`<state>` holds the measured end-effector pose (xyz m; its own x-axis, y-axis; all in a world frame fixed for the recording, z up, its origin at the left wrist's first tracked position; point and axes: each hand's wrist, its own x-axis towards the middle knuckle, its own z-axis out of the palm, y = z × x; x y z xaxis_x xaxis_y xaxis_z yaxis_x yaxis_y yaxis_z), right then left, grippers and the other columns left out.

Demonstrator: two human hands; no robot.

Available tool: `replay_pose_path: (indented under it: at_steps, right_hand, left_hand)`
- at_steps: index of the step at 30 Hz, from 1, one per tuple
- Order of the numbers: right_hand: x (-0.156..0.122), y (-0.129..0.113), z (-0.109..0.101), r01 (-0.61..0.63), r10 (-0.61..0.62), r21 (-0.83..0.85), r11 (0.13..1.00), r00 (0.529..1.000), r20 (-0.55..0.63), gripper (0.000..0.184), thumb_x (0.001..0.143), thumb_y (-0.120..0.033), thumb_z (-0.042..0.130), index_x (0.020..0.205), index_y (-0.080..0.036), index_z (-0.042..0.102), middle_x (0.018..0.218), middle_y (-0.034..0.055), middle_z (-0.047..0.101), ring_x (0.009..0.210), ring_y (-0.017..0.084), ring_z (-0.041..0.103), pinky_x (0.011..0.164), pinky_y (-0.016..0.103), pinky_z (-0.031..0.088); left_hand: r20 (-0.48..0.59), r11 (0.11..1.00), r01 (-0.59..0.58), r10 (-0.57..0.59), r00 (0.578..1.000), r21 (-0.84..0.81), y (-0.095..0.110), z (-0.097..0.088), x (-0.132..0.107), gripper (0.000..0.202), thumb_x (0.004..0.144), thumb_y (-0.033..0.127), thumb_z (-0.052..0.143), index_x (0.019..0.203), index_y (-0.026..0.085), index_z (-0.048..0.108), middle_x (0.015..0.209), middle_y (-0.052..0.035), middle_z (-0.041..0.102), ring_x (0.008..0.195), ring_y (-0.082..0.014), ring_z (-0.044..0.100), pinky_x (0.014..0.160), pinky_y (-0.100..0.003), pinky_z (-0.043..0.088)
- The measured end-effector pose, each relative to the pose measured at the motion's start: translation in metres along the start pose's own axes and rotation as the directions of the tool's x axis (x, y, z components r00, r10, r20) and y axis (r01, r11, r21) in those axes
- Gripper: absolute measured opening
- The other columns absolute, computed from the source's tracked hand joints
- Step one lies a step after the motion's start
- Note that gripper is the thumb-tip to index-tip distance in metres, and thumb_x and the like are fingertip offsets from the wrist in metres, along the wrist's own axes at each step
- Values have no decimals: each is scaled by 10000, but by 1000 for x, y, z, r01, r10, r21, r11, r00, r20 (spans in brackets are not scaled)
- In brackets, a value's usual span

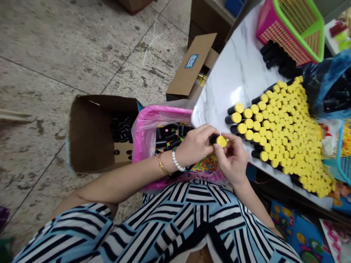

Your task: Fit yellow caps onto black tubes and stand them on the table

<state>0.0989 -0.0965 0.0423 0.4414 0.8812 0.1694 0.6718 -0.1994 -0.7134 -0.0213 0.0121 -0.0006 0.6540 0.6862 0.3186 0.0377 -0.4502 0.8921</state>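
Both my hands meet over my lap on one black tube with a yellow cap (220, 141). My left hand (197, 144), with a pearl bracelet and a gold bangle at the wrist, grips the black body. My right hand (234, 159) pinches the yellow cap end. Just right of the hands, a big stack of several capped black tubes (285, 128) lies on the white marble table (236, 73), yellow ends facing me. Below my hands a pink plastic bag (146, 128) holds loose black tubes and small coloured beads.
An open cardboard box (93, 135) with black tubes stands on the tiled floor to the left. A second box (192, 65) lies by the table's corner. A pink and green basket (290, 25), uncapped black tubes (276, 58) and a blue bag (326, 84) sit at the table's far side.
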Motion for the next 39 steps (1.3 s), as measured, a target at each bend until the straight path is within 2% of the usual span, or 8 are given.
replay_pose_path:
  at_steps: [6,12,17,24,28,31,33,39]
  right_hand:
    - [7,9,2,24,-39,-168,985,996,-84,236,878,-320,671,1069,-222,572,600,-94,456,492,122,472,535,268,421]
    - [2,16,4,89,-92,-23,996,981,-171,337,920,-300,637,1232,-215,545,671,-71,525,549,127,533,558,259,486]
    - [-16,33,-18,284,-368,-254,925,839,-401,572,866,-287,713,1387,-239,481,1194,140,630,1128,312,633,943,541,564]
    - [-24,58,-43,172,-337,-444,879,883,-326,573,908,-367,663,1442,-268,478,1442,154,508,1419,387,435,1146,642,400]
    - [-32,61,-47,149,-304,-466,872,911,-278,643,922,-442,640,1497,-262,416,1515,162,447,1464,402,373,1163,646,366]
    - [-24,55,-63,145,-287,-560,816,942,-174,846,906,-604,608,1585,-228,270,1634,190,289,1528,434,238,1194,678,278]
    - [-10,49,-81,167,-253,-633,756,966,-48,1000,865,-719,583,1623,-210,175,1698,185,137,1559,451,111,1216,691,189]
    - [50,50,-127,271,-168,-686,676,962,214,1023,868,-782,507,1646,-285,64,1736,75,-29,1569,437,-21,1228,687,70]
  left_hand:
    - [66,994,-31,24,998,106,4,15,6,111,867,132,599,968,174,618,954,-46,645,883,-170,620,788,-274,518]
    - [94,950,-24,-6,996,311,14,6,15,135,894,159,596,1023,199,595,1013,-58,628,917,-209,624,793,-320,525]
    - [-22,909,-66,82,996,412,4,0,41,284,868,302,729,1087,201,578,1192,-101,585,1104,-263,590,971,-405,507]
    - [25,842,-45,37,999,538,-11,16,96,389,800,481,794,906,177,576,966,-80,619,974,-264,570,930,-422,488]
    - [10,870,-73,79,997,487,-4,17,86,674,738,539,830,1189,121,556,1205,-167,611,1192,-322,550,1076,-479,447]
    - [24,898,-173,178,984,405,8,19,67,1145,685,609,843,1540,138,245,1595,-244,290,1503,-364,289,1228,-507,315]
    - [98,887,-225,203,974,404,14,24,58,1359,624,671,852,1611,201,44,1681,-235,63,1566,-396,121,1254,-558,242]
    - [156,836,-175,109,982,519,18,54,68,1493,551,729,857,1625,273,-75,1674,-261,-147,1547,-515,46,1170,-732,196]
